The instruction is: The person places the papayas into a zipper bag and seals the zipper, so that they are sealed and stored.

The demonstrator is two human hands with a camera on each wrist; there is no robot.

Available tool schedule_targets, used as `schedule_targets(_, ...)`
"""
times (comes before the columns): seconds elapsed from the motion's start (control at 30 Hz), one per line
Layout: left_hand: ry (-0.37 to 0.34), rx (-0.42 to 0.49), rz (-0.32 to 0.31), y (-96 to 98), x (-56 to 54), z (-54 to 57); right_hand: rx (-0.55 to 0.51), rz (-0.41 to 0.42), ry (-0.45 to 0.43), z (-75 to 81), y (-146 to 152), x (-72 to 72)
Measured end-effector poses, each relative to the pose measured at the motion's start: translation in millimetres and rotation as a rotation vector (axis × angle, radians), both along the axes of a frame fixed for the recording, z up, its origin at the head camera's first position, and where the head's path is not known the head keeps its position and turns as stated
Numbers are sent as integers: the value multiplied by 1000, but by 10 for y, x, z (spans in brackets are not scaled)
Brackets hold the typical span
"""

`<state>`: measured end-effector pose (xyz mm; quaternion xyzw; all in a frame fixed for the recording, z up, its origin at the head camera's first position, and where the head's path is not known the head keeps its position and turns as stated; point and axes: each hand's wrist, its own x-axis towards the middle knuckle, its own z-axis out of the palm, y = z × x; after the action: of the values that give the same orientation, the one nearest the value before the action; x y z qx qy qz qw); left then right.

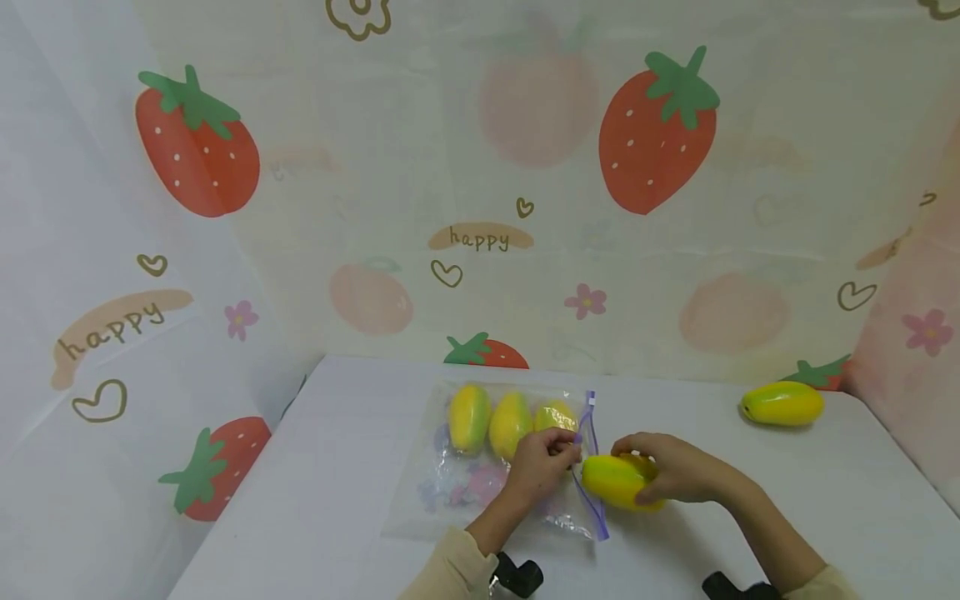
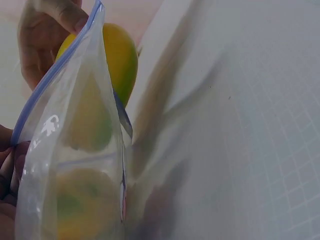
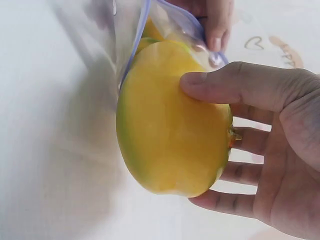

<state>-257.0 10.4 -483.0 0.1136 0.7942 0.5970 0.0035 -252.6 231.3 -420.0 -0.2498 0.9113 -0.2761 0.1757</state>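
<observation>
A clear zip bag with a purple zip edge lies on the table, its mouth toward the right. Inside it are three yellow-green papayas. My left hand pinches the bag's edge at the mouth, which gapes in the left wrist view. In my right hand is another papaya, gripped with the thumb on one side and the fingers round the other. Its front end is at the bag's mouth, partly behind the bag film in the left wrist view.
One more papaya lies at the back right of the white table. A curtain with printed strawberries hangs behind and at both sides. Black wrist devices are near the front edge.
</observation>
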Motion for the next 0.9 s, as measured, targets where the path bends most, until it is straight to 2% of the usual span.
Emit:
schedule_targets(0.2,12,3,-6,6,0,-3,13,19,4,-37,-94,-32)
schedule_targets(0.43,23,28,-7,10,2,-3,-40,61,107,-143,-151,-32)
schedule_targets(0.6,24,58,-16,17,-2,-10,-98,22,138,-260,-172,-15)
schedule_targets(0.9,55,57,-7,33,-27,-24,-204,-65,212,-425,-204,-7)
